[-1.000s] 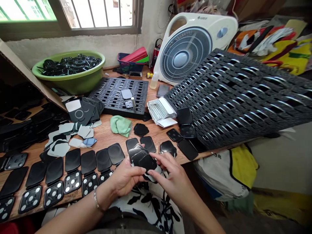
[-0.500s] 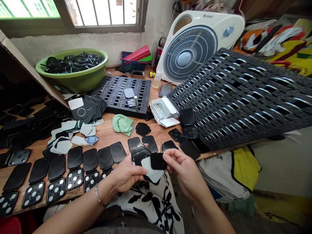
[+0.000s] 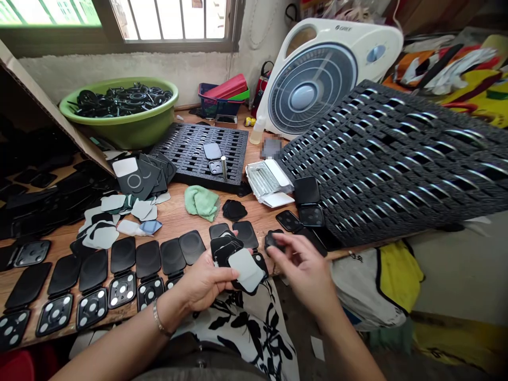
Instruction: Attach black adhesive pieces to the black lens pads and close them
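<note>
So rn we're holding a fanned stack of thin rounded pads [image 3: 245, 269] in our L hand [image 3: 206, 280], thumb pressing on top w/ the other fingers curling underneath, so that grip's closed. The stack is showing black pcs at the far left and pale grey ones at the near right, and it's hanging over the near edge of the table [image 3: 172, 211], above the patterned cloth [image 3: 246, 333] on our lap.

R hand [image 3: 304, 264] is hovering to the right of the stack, thumb and index parting a bit, tips lining up w/ a dark pile [image 3: 274, 238] at the table's near edge. Can't tell if they're touching it or pinching a black pc tbh.

Near left we're seeing a row of black cases [image 3: 123, 255] lying open, several showing white dots. Beyond the stack, a small black pile [image 3: 234, 210] is sitting just right of a green cloth [image 3: 201, 202]. Far left, a green basin [image 3: 127, 129] is holding lots of black parts; far right, a big slatted panel [image 3: 397, 174] is standing tilted in front of a fan [image 3: 304, 98].
</note>
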Action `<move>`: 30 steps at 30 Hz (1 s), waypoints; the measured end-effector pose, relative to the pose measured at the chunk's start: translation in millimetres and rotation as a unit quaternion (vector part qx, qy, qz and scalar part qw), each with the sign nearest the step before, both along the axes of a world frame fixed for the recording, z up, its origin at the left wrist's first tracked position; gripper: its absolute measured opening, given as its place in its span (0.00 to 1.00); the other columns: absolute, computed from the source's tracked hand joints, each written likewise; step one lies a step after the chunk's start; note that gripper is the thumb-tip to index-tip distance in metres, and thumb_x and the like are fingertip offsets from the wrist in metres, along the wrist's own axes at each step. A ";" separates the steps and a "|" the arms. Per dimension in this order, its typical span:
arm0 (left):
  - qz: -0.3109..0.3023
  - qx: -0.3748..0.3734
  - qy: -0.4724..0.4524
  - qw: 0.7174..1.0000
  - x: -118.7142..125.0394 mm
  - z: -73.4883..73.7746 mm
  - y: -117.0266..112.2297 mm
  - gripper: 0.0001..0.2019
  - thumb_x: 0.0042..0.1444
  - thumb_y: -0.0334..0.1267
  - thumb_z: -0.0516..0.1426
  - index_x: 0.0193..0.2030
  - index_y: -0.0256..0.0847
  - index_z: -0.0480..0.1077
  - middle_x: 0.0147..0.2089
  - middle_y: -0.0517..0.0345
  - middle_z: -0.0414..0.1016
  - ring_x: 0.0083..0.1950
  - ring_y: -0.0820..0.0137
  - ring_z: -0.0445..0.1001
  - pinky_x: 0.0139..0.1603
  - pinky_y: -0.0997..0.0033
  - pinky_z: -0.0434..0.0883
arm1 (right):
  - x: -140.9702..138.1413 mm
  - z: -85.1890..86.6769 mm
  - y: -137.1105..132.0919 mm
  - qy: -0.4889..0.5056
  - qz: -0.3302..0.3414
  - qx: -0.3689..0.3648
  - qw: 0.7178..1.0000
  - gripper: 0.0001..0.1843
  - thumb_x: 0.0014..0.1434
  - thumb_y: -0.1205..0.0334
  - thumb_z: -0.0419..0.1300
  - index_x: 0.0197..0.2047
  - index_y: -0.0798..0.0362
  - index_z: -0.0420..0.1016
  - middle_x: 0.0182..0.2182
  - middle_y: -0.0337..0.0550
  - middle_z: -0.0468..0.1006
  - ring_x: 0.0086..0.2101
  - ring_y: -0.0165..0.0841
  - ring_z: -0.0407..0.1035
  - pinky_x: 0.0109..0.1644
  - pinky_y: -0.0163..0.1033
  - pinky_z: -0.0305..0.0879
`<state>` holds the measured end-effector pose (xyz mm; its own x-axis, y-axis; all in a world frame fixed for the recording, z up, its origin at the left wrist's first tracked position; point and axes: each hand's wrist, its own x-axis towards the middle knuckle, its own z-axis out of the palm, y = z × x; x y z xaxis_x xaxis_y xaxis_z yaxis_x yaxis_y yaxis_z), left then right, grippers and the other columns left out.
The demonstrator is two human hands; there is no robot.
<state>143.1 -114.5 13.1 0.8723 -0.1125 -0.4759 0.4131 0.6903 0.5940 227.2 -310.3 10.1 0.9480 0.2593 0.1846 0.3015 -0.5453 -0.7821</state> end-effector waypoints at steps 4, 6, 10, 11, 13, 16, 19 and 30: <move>-0.003 0.005 -0.009 1.000 0.6 -3.6 -2.0 0.32 0.43 0.29 0.71 0.56 0.39 0.68 0.46 0.47 0.79 0.39 0.64 0.80 0.36 0.69 0.77 | -22.4 17.5 21.2 0.053 0.116 0.010 0.992 0.12 0.55 0.55 0.67 0.42 0.49 0.80 0.34 0.41 0.73 0.30 0.32 0.65 0.34 0.37 0.64; 0.003 0.001 -0.013 1.000 1.3 -3.5 -1.9 0.28 0.45 0.30 0.70 0.53 0.38 0.69 0.44 0.49 0.79 0.38 0.65 0.79 0.35 0.69 0.77 | -24.4 17.2 26.5 0.070 0.100 0.022 0.992 0.07 0.55 0.57 0.67 0.37 0.50 0.80 0.31 0.40 0.71 0.29 0.31 0.64 0.33 0.37 0.63; 0.011 -0.012 -0.021 1.000 2.1 -1.3 0.2 0.21 0.48 0.33 0.69 0.48 0.37 0.70 0.44 0.49 0.78 0.38 0.63 0.79 0.33 0.66 0.79 | -21.2 12.1 27.1 0.155 0.067 0.097 0.981 0.11 0.54 0.52 0.67 0.33 0.51 0.79 0.28 0.40 0.72 0.26 0.30 0.62 0.31 0.37 0.62; 0.011 -0.013 -0.021 1.000 2.2 -0.9 1.0 0.21 0.48 0.33 0.69 0.48 0.37 0.70 0.44 0.49 0.78 0.38 0.63 0.79 0.33 0.65 0.79 | -20.9 12.2 25.9 0.187 0.059 0.127 0.972 0.12 0.54 0.51 0.67 0.33 0.51 0.79 0.28 0.40 0.73 0.26 0.31 0.64 0.30 0.37 0.63; 0.014 -0.015 -0.022 1.000 2.5 -0.2 2.4 0.21 0.48 0.32 0.68 0.49 0.37 0.69 0.43 0.50 0.77 0.38 0.63 0.79 0.33 0.65 0.79 | -21.7 14.9 22.3 0.223 0.023 0.187 0.956 0.13 0.55 0.49 0.67 0.33 0.51 0.78 0.26 0.39 0.74 0.26 0.31 0.66 0.29 0.36 0.64; 0.012 -0.023 -0.017 1.000 2.6 -0.4 4.7 0.24 0.49 0.30 0.66 0.53 0.39 0.68 0.43 0.50 0.77 0.38 0.64 0.78 0.33 0.64 0.79 | -24.6 20.6 15.5 0.179 0.002 0.225 0.958 0.11 0.56 0.52 0.67 0.36 0.50 0.79 0.24 0.39 0.77 0.23 0.31 0.69 0.27 0.35 0.66; 0.015 -0.027 -0.017 0.999 2.0 -1.9 6.7 0.21 0.48 0.28 0.65 0.50 0.37 0.69 0.44 0.50 0.77 0.36 0.65 0.78 0.34 0.64 0.79 | -25.7 20.0 10.1 0.104 0.087 0.179 0.974 0.07 0.56 0.57 0.67 0.38 0.48 0.81 0.31 0.43 0.82 0.28 0.35 0.75 0.32 0.38 0.72; 0.014 -0.020 -0.010 1.000 2.0 -5.0 8.3 0.19 0.45 0.25 0.63 0.46 0.37 0.69 0.41 0.52 0.78 0.35 0.66 0.79 0.32 0.66 0.80 | -24.1 1.6 13.8 0.189 0.062 0.215 0.956 0.12 0.55 0.56 0.69 0.39 0.50 0.74 0.31 0.41 0.80 0.33 0.33 0.76 0.38 0.37 0.75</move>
<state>145.1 -106.2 8.1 0.8847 -0.1054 -0.4541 0.3810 0.7249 0.5739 203.1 -296.5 11.7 0.9351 0.3507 -0.0506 -0.0062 -0.1266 -0.9919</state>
